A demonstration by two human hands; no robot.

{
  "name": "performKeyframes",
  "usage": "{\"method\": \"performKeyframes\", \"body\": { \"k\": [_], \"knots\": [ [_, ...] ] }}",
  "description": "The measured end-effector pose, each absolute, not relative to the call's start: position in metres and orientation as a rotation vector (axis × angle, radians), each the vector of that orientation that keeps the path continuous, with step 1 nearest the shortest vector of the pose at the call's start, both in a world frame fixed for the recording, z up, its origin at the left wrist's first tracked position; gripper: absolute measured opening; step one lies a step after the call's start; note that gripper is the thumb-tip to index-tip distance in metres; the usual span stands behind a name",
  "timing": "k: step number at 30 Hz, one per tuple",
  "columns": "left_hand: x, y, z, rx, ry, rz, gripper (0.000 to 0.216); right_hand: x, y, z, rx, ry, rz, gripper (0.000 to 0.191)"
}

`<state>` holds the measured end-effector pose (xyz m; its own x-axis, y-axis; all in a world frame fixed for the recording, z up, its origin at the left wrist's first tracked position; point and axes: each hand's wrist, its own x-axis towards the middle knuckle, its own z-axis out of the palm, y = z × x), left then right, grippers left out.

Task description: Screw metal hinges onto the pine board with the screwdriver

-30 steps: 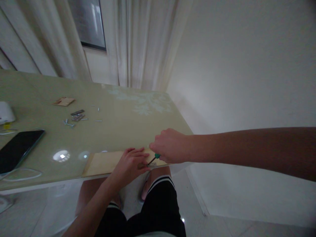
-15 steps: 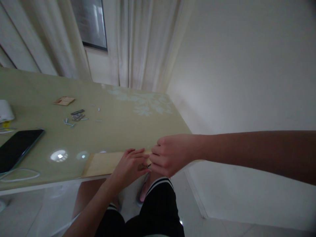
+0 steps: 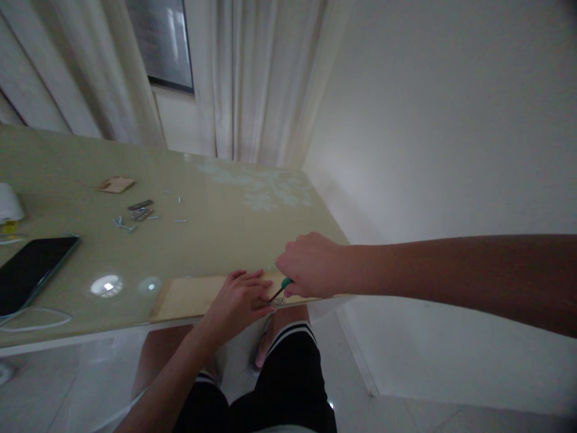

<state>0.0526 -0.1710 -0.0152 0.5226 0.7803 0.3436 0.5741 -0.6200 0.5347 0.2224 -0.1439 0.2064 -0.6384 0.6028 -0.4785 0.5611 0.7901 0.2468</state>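
Observation:
A long, thin wooden board (image 3: 192, 296) lies along the table's front edge. My left hand (image 3: 238, 304) spans it, holding it down with the fingers toward the far side and the thumb near the front edge. Closed around the green handle of a screwdriver (image 3: 285, 282), my right hand (image 3: 311, 264) is just above the board. The shaft slants down to the left, its tip beside my left thumb and fingers. Under the shaft sits a small metal piece (image 3: 280, 301) on the board, partly hidden. Whether the tip sits in a screw is too small to tell.
On the glossy table (image 3: 216, 240) lie several loose screws (image 3: 122, 224), small metal hinges or plates (image 3: 142, 210) and a small wooden piece (image 3: 115, 184). A dark phone (image 3: 36, 270) and a white cable (image 3: 38, 319) are at left. A wall (image 3: 442, 150) bounds the right side.
My right hand has risen slightly and turned, bringing the green screwdriver handle and the metal piece into sight. My left hand has stayed in place on the board.

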Motion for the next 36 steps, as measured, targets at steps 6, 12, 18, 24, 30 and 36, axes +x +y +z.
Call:
{"method": "performKeyframes", "body": {
  "k": [6,12,18,24,30,36],
  "knots": [
    [0.053,-0.172,-0.013,2.417,1.146,0.841,0.007,0.231,-0.143,0.21,0.638,2.49,0.158,0.03],
    [0.053,-0.172,-0.009,2.425,1.145,0.789,0.009,0.238,-0.152,0.204,0.628,2.528,0.194,0.015],
    [0.051,-0.172,-0.014,2.422,1.156,0.769,0.01,0.241,-0.149,0.203,0.616,2.537,0.197,0.016],
    [0.05,-0.171,-0.017,2.421,1.156,0.759,0.012,0.244,-0.147,0.2,0.657,2.529,0.186,0.017],
    [0.051,-0.171,-0.016,2.439,1.138,0.779,0.012,0.242,-0.146,0.204,0.663,2.529,0.198,0.018],
    [0.05,-0.171,-0.018,2.447,1.135,0.786,0.012,0.244,-0.143,0.2,0.662,2.549,0.199,0.02]
  ]
}}
